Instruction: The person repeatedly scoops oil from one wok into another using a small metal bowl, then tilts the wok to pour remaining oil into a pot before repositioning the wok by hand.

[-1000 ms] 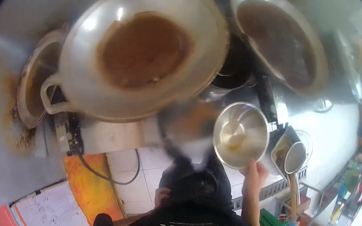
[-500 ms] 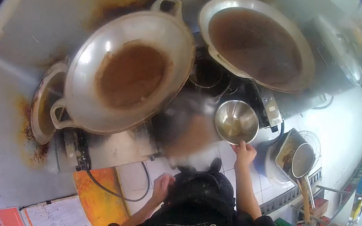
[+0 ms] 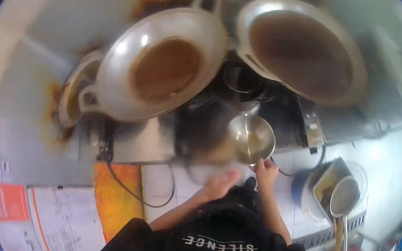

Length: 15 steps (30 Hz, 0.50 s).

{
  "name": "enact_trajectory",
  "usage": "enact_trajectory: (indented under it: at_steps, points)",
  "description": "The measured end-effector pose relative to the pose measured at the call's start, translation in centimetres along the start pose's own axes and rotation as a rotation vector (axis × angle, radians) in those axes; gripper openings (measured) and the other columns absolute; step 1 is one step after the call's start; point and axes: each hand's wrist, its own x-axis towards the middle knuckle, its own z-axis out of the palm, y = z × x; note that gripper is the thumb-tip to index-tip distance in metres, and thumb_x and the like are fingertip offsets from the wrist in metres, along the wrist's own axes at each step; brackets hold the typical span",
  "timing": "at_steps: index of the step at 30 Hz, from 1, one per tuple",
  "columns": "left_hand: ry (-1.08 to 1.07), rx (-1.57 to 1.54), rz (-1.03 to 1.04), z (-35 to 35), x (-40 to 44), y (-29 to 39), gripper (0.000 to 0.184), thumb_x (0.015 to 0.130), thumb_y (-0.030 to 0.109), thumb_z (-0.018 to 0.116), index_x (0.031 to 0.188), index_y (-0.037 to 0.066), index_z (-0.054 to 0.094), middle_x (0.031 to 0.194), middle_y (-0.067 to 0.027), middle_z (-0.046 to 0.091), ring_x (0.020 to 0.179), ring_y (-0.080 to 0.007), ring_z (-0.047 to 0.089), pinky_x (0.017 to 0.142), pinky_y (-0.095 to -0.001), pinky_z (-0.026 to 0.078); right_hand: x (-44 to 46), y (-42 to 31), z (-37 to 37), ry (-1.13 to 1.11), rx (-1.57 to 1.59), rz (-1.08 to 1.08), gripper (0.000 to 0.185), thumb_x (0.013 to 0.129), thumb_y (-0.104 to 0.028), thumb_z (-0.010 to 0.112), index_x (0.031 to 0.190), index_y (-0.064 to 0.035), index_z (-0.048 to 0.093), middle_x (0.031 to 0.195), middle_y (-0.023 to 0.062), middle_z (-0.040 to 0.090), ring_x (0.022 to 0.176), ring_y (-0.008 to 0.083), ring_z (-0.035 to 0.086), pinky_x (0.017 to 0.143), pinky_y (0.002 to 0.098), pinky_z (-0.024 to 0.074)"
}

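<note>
My right hand (image 3: 267, 174) grips the near rim of a shiny metal bowl (image 3: 266, 144), thumb and fingers pinched on its edge. A little yellowish liquid shows at the bottom of the bowl, which is held over the near edge of the stove (image 3: 287, 114). My left hand (image 3: 222, 184) is in front of my body, lower left of the bowl and apart from it. Motion smears its fingers, so their pose is unclear. Beyond the bowl, a large wok (image 3: 116, 72) with brown liquid stands left, and a fuller wok (image 3: 359, 81) stands right.
A smaller stained pan (image 3: 66, 106) leans far left. At right, a strainer (image 3: 345, 197) lies over a container (image 3: 325, 174) near a floor drain grate. A black cable (image 3: 171, 188) loops beside an orange-yellow board (image 3: 117, 191) and papers (image 3: 63, 224). A blurry haze covers the area left of the bowl.
My left hand has moved right and up, closer to the bowl. The bowl, still in my right hand, has shifted slightly left and down. The view has shifted, too.
</note>
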Motion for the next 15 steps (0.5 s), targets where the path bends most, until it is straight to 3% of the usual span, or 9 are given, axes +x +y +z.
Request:
enact_trajectory:
  at_steps: [1,2,4,6,8,9,10,12,15]
  points:
    - [-0.103,0.027,-0.001,-0.3,-0.8,1.6,0.016,0.088,0.014,0.057,0.08,0.001,0.059,0.072,-0.0043,0.057,0.067,-0.0076,0.051,0.062,-0.0237,0.042,-0.3,0.1,0.4,-0.078,-0.073,-0.034,0.028,0.079,-0.017,0.057,0.064,0.0061,0.062,0.06,0.0151,0.065,0.054,0.019,0.065,0.055,0.0318,0.0502]
    - [-0.042,0.043,-0.008,-0.9,-1.6,1.7,0.016,0.088,0.014,0.057,0.08,0.001,0.059,0.072,-0.0043,0.057,0.067,-0.0076,0.051,0.062,-0.0237,0.042,-0.7,-0.3,1.3,-0.137,-0.073,-0.056,0.028,0.079,-0.017,0.057,0.064,0.0061,0.062,0.06,0.0151,0.065,0.054,0.019,0.065,0.055,0.0318,0.0502]
    - [-0.433,0.041,-0.122,-1.4,-3.6,1.5,0.02,0.087,0.019,0.06,0.077,0.001,0.059,0.069,-0.0044,0.057,0.065,-0.0084,0.052,0.06,-0.0257,0.041,-2.1,-1.9,2.8,-0.338,0.019,-0.049,0.028,0.08,-0.017,0.057,0.066,0.0064,0.062,0.06,0.0143,0.065,0.053,0.0192,0.065,0.054,0.0309,0.0499]
    - [-0.396,0.033,-0.13,-2.2,-5.7,0.5,0.021,0.088,0.02,0.059,0.079,0.001,0.058,0.068,-0.0032,0.056,0.065,-0.0069,0.048,0.059,-0.0261,0.04,-3.8,-4.7,4.7,-0.461,0.014,-0.096,0.028,0.081,-0.018,0.058,0.068,0.006,0.062,0.062,0.0133,0.066,0.053,0.0187,0.065,0.054,0.0299,0.0501]
    - [-0.365,0.031,-0.137,-3.3,-7.7,-0.1,0.021,0.089,0.021,0.058,0.081,0.001,0.058,0.066,-0.0019,0.055,0.065,-0.0055,0.045,0.058,-0.0265,0.04,-5.7,-6.7,7.6,-0.688,-0.186,-0.161,0.027,0.081,-0.019,0.059,0.07,0.0056,0.064,0.063,0.0124,0.067,0.055,0.0178,0.066,0.056,0.0295,0.0509]
    - [-0.297,-0.013,-0.15,-3.7,-8.6,-0.4,0.023,0.089,0.022,0.058,0.079,0.001,0.057,0.065,-0.0003,0.052,0.064,-0.0047,0.043,0.057,-0.0257,0.038,-6.9,-6.9,9.7,-0.746,-0.08,-0.192,0.026,0.08,-0.018,0.059,0.07,0.0051,0.064,0.062,0.0125,0.066,0.056,0.0179,0.066,0.056,0.029,0.0515]
    - [-0.235,-0.06,-0.16,-3.9,-9.6,-0.6,0.025,0.09,0.023,0.058,0.077,0.001,0.056,0.064,0.0014,0.05,0.064,-0.004,0.041,0.056,-0.0248,0.036,-8.4,-8.3,11.5,-0.778,-0.083,-0.203,0.026,0.08,-0.018,0.059,0.07,0.0051,0.064,0.062,0.0125,0.066,0.056,0.0179,0.066,0.056,0.029,0.0515]
    - [-0.154,-0.11,-0.157,-4.6,-11.1,-1.8,0.027,0.09,0.023,0.058,0.075,0.001,0.055,0.065,0.0034,0.049,0.064,-0.0035,0.041,0.055,-0.0236,0.035,-11.3,-11.1,15.3,-0.82,-0.324,-0.461,0.026,0.08,-0.017,0.059,0.067,0.0049,0.063,0.059,0.013,0.065,0.055,0.0187,0.066,0.056,0.0293,0.0521]
    - [-0.026,-0.181,-0.161,-7.1,-13.1,-2.1,0.026,0.091,0.024,0.057,0.077,0.001,0.055,0.067,0.0032,0.05,0.065,-0.0031,0.042,0.057,-0.0224,0.036,-15.6,-9.9,22.6,-0.74,-0.261,-0.515,0.026,0.079,-0.016,0.059,0.066,0.0055,0.063,0.059,0.013,0.065,0.055,0.019,0.066,0.056,0.0296,0.0523]
